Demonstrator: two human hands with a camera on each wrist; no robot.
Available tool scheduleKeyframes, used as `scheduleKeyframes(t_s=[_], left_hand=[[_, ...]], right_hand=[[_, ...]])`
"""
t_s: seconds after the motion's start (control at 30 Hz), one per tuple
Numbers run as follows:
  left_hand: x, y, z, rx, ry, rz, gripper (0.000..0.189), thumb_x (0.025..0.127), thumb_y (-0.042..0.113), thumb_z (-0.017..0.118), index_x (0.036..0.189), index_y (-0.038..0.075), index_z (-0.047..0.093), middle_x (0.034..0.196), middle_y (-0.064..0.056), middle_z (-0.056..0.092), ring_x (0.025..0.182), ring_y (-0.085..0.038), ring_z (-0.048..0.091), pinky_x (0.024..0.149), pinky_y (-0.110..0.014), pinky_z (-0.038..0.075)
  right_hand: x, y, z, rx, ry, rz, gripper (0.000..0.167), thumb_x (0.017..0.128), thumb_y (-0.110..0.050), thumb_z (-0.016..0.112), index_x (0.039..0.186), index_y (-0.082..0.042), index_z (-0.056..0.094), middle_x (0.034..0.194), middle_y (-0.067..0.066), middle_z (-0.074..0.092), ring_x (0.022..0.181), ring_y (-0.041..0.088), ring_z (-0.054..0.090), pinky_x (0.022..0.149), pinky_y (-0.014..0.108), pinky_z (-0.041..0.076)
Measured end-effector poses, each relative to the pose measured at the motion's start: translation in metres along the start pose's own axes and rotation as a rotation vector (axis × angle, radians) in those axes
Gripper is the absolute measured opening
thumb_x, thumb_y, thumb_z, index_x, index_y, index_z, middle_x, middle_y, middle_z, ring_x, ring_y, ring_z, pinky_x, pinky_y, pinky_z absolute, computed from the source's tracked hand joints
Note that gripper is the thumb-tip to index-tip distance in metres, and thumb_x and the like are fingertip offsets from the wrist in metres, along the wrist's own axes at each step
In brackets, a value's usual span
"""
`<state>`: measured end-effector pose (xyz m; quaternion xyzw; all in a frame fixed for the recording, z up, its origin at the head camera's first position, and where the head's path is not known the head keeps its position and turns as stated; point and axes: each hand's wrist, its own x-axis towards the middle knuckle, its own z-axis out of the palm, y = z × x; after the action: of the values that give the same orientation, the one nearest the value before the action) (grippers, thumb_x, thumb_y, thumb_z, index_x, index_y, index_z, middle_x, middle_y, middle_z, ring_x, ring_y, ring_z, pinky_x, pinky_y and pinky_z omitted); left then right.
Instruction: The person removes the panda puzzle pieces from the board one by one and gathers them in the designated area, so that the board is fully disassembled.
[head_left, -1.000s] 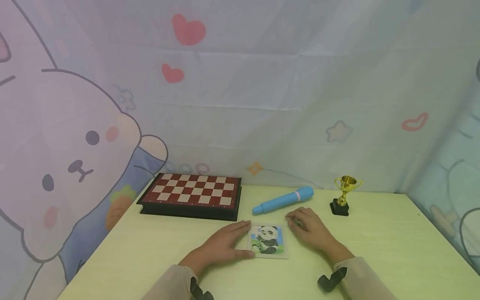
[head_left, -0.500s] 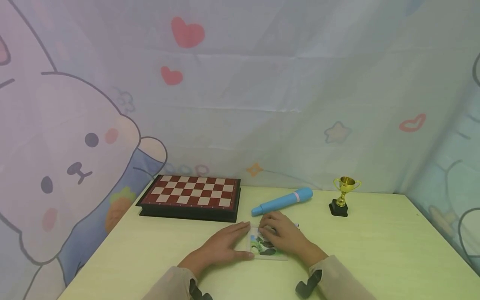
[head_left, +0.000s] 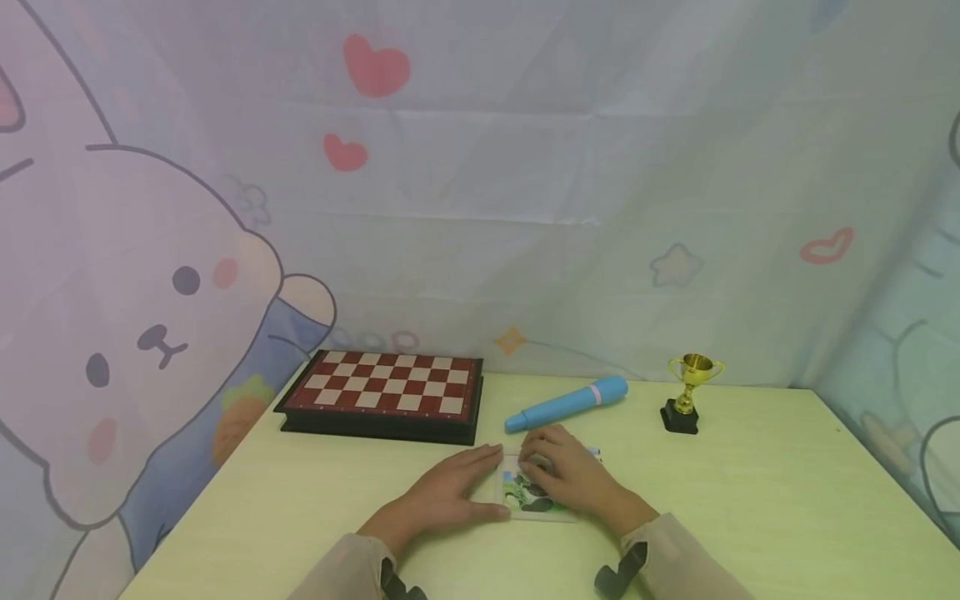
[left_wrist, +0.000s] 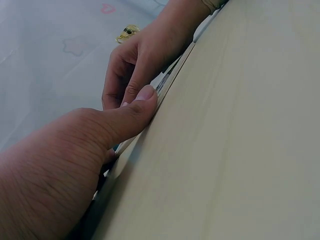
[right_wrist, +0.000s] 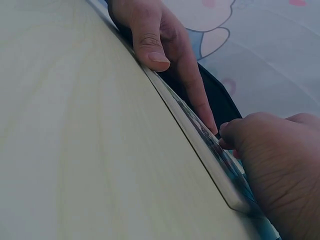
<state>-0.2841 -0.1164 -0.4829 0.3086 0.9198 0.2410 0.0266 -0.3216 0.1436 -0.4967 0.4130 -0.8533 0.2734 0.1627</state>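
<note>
A small flat panda picture board (head_left: 516,496) with a pale frame lies on the table in front of me. My left hand (head_left: 438,493) rests at its left side, index fingertip at the far corner and thumb at the near one, fingers fairly straight. The bent right hand (head_left: 573,471) covers the board's upper right, fingertips down at the picture. In the right wrist view, the right hand's fingertips (right_wrist: 226,134) come close together right over the picture surface; I cannot tell whether they pinch something. A small blue-and-dark object (head_left: 595,452) shows just beyond the right hand.
A folded chessboard box (head_left: 378,425) stands at the back left. Behind the hands lies a blue, marker-shaped stick (head_left: 558,407). Farther right stands a small gold trophy cup (head_left: 684,392) on a black base. A printed cloth (head_left: 480,183) hangs along the table's back edge.
My right hand has moved left from beside the board onto its upper right part, then stayed there. The left hand and the board have hardly moved.
</note>
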Motion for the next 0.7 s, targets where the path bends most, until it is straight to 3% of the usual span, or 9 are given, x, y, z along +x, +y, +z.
scheduleKeyframes(t_s=[0.47, 0.7], left_hand=[[0.0002, 0.0008, -0.0011, 0.020, 0.003, 0.007, 0.091, 0.087, 0.074, 0.057, 0.158, 0.020, 0.036, 0.163, 0.004, 0.030, 0.149, -0.026, 0.029, 0.119, -0.052, 0.028], [-0.0008, 0.0020, -0.0017, 0.016, -0.003, 0.009, 0.091, 0.088, 0.073, 0.057, 0.158, 0.018, 0.036, 0.163, 0.003, 0.031, 0.149, -0.027, 0.029, 0.119, -0.052, 0.028]], right_hand=[[0.0009, 0.0002, -0.0005, 0.020, 0.050, -0.046, 0.010, 0.096, -0.014, 0.070, 0.105, -0.018, 0.067, 0.113, -0.008, 0.062, 0.113, 0.015, 0.056, 0.099, 0.040, 0.050], [0.0003, -0.0048, -0.0039, -0.012, 0.031, 0.002, 0.012, 0.096, -0.017, 0.070, 0.108, -0.020, 0.070, 0.115, -0.010, 0.066, 0.113, 0.017, 0.057, 0.097, 0.046, 0.051]])
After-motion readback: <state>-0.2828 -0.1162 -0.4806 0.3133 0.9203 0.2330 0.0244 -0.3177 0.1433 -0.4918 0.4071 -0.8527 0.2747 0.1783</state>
